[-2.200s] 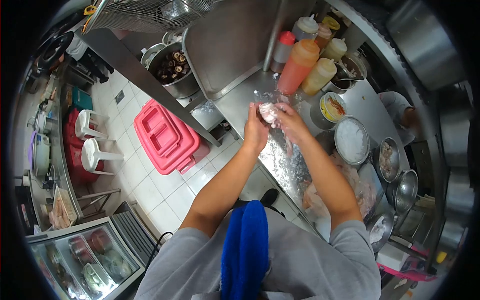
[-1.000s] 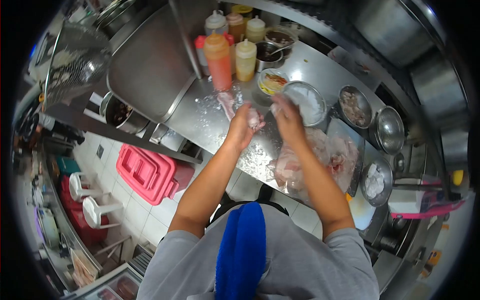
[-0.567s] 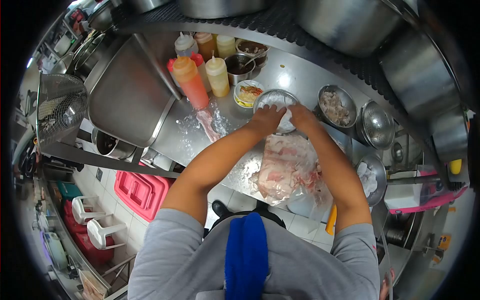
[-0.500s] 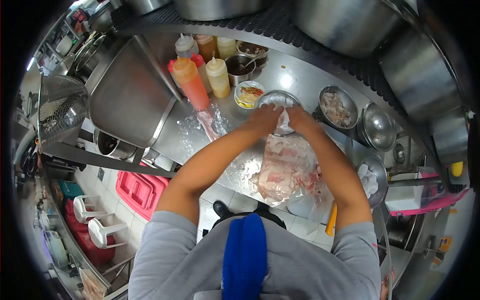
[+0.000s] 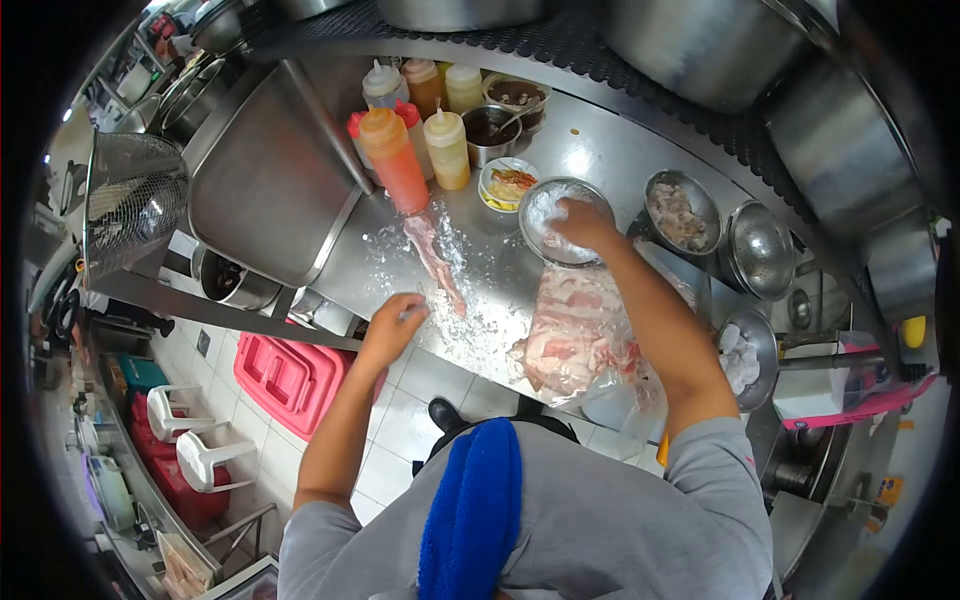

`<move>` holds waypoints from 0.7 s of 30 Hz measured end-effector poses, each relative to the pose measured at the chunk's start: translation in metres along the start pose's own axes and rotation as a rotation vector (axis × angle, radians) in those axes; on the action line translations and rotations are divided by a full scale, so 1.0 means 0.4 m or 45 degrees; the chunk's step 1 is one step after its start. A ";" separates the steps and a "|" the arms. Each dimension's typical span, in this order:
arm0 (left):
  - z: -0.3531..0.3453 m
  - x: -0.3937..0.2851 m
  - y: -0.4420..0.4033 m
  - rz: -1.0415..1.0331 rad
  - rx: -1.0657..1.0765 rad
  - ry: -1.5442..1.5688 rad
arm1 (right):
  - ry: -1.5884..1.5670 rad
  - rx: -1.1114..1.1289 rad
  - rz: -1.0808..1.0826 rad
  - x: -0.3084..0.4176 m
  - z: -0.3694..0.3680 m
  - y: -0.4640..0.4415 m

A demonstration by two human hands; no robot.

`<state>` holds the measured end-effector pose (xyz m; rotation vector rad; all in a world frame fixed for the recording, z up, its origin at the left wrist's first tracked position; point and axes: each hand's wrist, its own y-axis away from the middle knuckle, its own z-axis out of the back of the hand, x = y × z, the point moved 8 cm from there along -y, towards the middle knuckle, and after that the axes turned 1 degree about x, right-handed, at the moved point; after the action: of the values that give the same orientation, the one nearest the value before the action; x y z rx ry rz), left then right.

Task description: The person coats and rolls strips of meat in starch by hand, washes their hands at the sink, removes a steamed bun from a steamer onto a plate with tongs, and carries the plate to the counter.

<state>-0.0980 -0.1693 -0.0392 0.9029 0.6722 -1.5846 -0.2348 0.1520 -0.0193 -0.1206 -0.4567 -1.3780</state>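
My right hand [image 5: 585,222] reaches into a metal bowl [image 5: 526,232] of white powder [image 5: 545,203]. Its fingers are bent down into the powder, and a pinkish bit shows beneath them; what they grip is partly hidden. My left hand [image 5: 393,322] hovers by the table's front edge, fingers loosely curled and apart, holding nothing. Just beyond it, a long strip of raw meat [image 5: 432,258] lies on the powder-dusted steel table [image 5: 490,325]. Below the bowl, sliced raw meat [image 5: 575,325] sits in a heap with clear plastic film [image 5: 630,390] around it.
Sauce bottles [image 5: 392,160] and a small white bowl of toppings [image 5: 507,184] stand behind the strip. To the right are a bowl of meat pieces [image 5: 680,212], a stacked metal bowl [image 5: 758,250] and another bowl [image 5: 762,365]. A shelf [image 5: 640,90] with large pots overhangs the back.
My left hand has left the powder bowl and come back towards the table's front edge on the left. My right hand stays in the bowl. The view has shifted slightly.
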 end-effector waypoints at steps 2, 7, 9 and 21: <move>-0.020 0.037 0.033 0.036 0.002 0.105 | 0.059 0.049 -0.118 0.010 -0.050 0.019; -0.084 0.040 0.067 0.164 0.091 0.362 | 0.232 0.078 -0.154 -0.008 -0.112 -0.002; -0.107 0.018 0.058 0.138 0.131 0.450 | 0.226 -0.205 0.174 0.000 -0.087 -0.003; -0.172 -0.235 -0.120 0.230 0.319 0.826 | 0.052 -0.052 -0.094 -0.024 -0.075 0.032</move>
<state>-0.1250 -0.0527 0.0000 1.6505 0.8160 -1.2211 -0.2165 0.1531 -0.0477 -0.1096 -0.4026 -1.4599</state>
